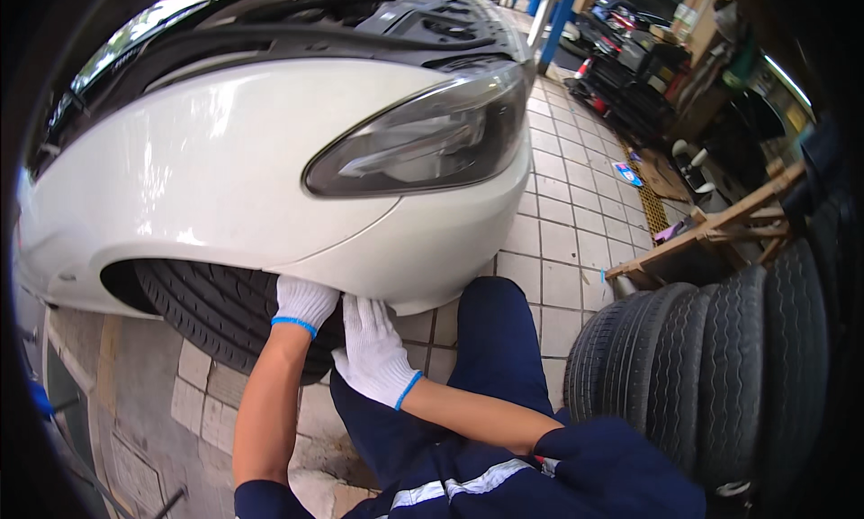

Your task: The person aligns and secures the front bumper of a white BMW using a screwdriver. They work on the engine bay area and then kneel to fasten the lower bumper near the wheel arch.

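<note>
Before me is the front corner of a white car, its fender meeting the front bumper below the headlight. My left hand, in a white knitted glove with a blue cuff, reaches up behind the wheel-arch edge; its fingers are hidden. Beside it, my right hand wears a matching glove. Its fingers point up to the lower rim of the bumper, the fingertips at or just under the edge, and the thumb lies apart. Whether either hand grips something cannot be seen. The front tire is turned outward, just left of my left hand.
Several used tires stand in a row at my right, near a wooden frame. A yellow floor grate crosses the tiled floor. Above the fender, the engine bay is exposed. Parts and clutter lie farther back.
</note>
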### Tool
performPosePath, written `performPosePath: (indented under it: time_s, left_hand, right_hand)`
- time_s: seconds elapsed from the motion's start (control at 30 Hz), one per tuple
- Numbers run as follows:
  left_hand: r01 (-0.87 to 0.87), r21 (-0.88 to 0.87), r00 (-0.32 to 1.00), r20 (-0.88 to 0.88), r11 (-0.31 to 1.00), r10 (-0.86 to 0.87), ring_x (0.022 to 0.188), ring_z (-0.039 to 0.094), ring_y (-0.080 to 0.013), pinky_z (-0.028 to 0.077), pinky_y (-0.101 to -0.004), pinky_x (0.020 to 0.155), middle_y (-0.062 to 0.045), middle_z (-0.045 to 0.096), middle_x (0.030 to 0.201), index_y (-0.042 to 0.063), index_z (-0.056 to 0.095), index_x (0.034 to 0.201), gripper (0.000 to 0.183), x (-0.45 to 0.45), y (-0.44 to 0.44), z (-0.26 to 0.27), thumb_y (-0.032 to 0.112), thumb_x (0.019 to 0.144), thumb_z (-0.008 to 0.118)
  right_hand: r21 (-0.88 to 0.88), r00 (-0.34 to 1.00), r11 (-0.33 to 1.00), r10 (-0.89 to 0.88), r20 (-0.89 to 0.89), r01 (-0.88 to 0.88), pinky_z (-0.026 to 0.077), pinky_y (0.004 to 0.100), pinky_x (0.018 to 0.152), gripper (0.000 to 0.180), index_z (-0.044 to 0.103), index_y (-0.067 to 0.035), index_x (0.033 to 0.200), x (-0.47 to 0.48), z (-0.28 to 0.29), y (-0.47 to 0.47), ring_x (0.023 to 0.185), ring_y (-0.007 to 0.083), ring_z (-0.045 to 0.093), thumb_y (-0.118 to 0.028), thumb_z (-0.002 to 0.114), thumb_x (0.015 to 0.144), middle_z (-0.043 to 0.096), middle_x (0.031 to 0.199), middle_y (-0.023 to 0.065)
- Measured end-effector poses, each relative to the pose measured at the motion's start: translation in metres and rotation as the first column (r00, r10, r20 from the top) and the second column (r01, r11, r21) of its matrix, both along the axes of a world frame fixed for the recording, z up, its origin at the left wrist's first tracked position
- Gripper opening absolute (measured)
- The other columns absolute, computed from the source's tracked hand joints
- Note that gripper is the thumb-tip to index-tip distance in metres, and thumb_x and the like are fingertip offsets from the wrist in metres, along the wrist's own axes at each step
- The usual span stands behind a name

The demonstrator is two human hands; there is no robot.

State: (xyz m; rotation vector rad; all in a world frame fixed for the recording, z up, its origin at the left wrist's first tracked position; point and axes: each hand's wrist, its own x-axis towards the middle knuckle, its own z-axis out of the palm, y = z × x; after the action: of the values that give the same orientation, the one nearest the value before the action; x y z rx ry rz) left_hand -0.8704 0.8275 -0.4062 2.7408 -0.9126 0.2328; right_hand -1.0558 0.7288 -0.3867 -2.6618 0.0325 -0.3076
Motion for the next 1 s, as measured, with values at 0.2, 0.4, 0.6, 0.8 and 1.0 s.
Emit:
performPosePath:
  time_s: [0.2, 0.4, 0.6, 0.8, 1.0]
  left_hand:
    - [0.14, 0.05, 0.966, 0.21, 0.989, -0.148, 0.14, 0.066, -0.0453, 0.054, -0.0575, 0.117, -0.021, 0.071, 0.152, 0.014, 0.07, 0.154, 0.051, 0.01, 0.006, -0.001, 0.028, 0.106, 0.064]
    - [0.038, 0.055, 0.995, 0.091, 0.998, -0.043, 0.121, 0.076, -0.0448, 0.062, -0.0562, 0.099, -0.021, 0.079, 0.133, 0.009, 0.078, 0.137, 0.038, 0.004, 0.009, 0.007, 0.025, 0.106, 0.065]
    - [-0.098, 0.023, 0.987, -0.123, 0.995, 0.1, 0.111, 0.077, -0.0454, 0.063, -0.0536, 0.095, -0.021, 0.082, 0.121, 0.006, 0.081, 0.129, 0.034, -0.021, 0.021, 0.057, 0.028, 0.104, 0.071]
    - [-0.137, -0.352, 0.99, -0.031, 0.926, 0.135, 0.098, 0.078, -0.0469, 0.063, -0.0545, 0.086, -0.023, 0.082, 0.104, 0.002, 0.083, 0.112, 0.022, -0.02, 0.03, 0.054, 0.016, 0.101, 0.072]
    - [-0.098, -0.36, 0.973, 0.161, 0.928, 0.165, 0.082, 0.076, -0.0449, 0.062, -0.053, 0.075, -0.023, 0.079, 0.087, 0.004, 0.083, 0.093, 0.017, -0.009, 0.033, 0.036, 0.016, 0.097, 0.071]
  right_hand:
    - [0.158, 0.979, 0.978, -0.112, -0.172, 0.139, 0.041, 0.0607, 0.13, 0.11, 0.026, 0.012, 0.172, 0.023, -0.018, -0.002, 0.159, 0.0559, 0.042, -0.039, 0.083, 0.093, 0.036, 0.171, 0.0392]
    - [0.125, 0.991, 0.988, -0.079, -0.109, 0.092, 0.058, 0.0643, 0.108, 0.093, 0.043, 0.007, 0.163, 0.046, -0.031, -0.012, 0.135, 0.0576, 0.063, -0.042, 0.083, 0.094, 0.057, 0.152, 0.0379]
    - [-0.033, 0.981, 0.998, -0.052, -0.185, 0.047, 0.065, 0.0603, 0.086, 0.071, 0.062, 0.007, 0.142, 0.089, -0.053, -0.011, 0.107, 0.0501, 0.078, -0.047, 0.077, 0.099, 0.074, 0.121, 0.0347]
    - [-0.027, 0.965, 1.0, 0.017, 0.263, -0.01, 0.061, 0.0655, 0.094, 0.037, 0.076, 0.004, 0.116, 0.099, -0.078, -0.015, 0.105, 0.0505, 0.075, -0.028, 0.074, 0.097, 0.075, 0.112, 0.0308]
    - [-0.167, 0.982, 0.985, -0.021, 0.188, 0.053, 0.057, 0.0608, 0.075, 0.023, 0.079, -0.001, 0.108, 0.109, -0.098, -0.022, 0.088, 0.0454, 0.073, -0.021, 0.068, 0.104, 0.075, 0.103, 0.0248]
